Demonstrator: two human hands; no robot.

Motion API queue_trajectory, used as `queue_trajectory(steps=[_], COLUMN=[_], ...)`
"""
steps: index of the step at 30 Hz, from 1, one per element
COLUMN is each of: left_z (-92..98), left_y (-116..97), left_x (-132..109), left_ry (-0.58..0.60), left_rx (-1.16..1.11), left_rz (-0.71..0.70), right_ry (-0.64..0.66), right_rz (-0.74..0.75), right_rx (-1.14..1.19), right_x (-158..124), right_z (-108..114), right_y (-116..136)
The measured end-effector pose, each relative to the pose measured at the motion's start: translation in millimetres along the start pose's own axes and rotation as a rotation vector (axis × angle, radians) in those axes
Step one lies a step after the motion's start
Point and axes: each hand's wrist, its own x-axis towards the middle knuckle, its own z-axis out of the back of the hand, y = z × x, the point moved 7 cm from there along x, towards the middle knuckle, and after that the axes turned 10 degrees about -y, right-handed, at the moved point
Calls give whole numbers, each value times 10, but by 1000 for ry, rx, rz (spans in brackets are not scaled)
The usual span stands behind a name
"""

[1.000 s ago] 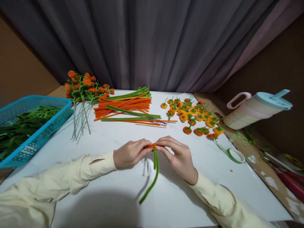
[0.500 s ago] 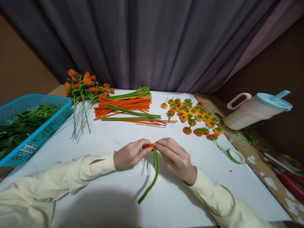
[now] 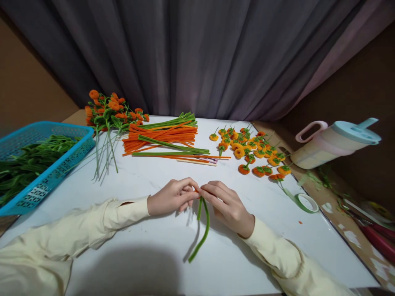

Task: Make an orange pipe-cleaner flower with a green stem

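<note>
My left hand [image 3: 175, 197] and my right hand [image 3: 228, 207] meet fingertip to fingertip above the white table. Between them is a small orange pipe-cleaner flower [image 3: 196, 190], mostly hidden by the fingers. My left thumb and index finger pinch it from the left, while my right fingers close on it where the green joins. From that spot hangs a green pipe cleaner [image 3: 206, 230], one end long and curved, the other short. Beyond the hands lie bundled orange pipe cleaners [image 3: 160, 137] and green pipe cleaners [image 3: 173, 149].
At left stands a blue basket [image 3: 66, 164] of green leaves. Finished orange flowers [image 3: 113, 105] lie at the back left, and several flower heads [image 3: 259, 153] at right. A tape roll [image 3: 308, 203], a tumbler [image 3: 327, 146] and red-handled scissors [image 3: 376, 240] are along the right.
My left fingers have shifted their pinch, covering more of the orange flower, with the lower fingers now showing. The hanging green pipe cleaner has swung slightly right.
</note>
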Motion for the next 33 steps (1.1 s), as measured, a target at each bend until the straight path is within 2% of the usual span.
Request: queue_trajectory(steps=[2, 5, 12, 14, 16, 20, 22, 24, 27, 30, 33], left_z=[-40, -48, 17, 45, 77, 117, 124, 155, 222, 202, 138], left_y=[51, 59, 57, 55, 47, 27, 5, -28, -97, -150, -142], left_x=[20, 48, 74, 79, 84, 81, 75, 70, 65, 58, 41], left_ry=[54, 65, -10, -36, -69, -127, -142, -184, -261, -211, -118], left_rx=[-172, -313, -389, -378, -358, -322, -322, -307, -203, -111, -86], left_rz=[120, 180, 162, 139, 108, 56, 37, 31, 47, 88, 140], right_ry=[-25, -64, -67, -55, -17, 28, 7, -44, -112, -126, -129], right_rz=[-87, -262, -891, -1005, -1048, -1043, -1006, -909, -672, -484, -439], right_rx=[89, 253, 587, 672, 712, 786, 803, 724, 452, 282, 283], right_x=[-1, 23, -92, -138, -151, -140, -126, -92, -6, 64, 92], right_z=[6, 35, -54, -95, -124, -167, -167, -113, 29, 108, 119], right_y=[-68, -191, -531, -568, -573, -551, -541, -528, -439, -303, -245])
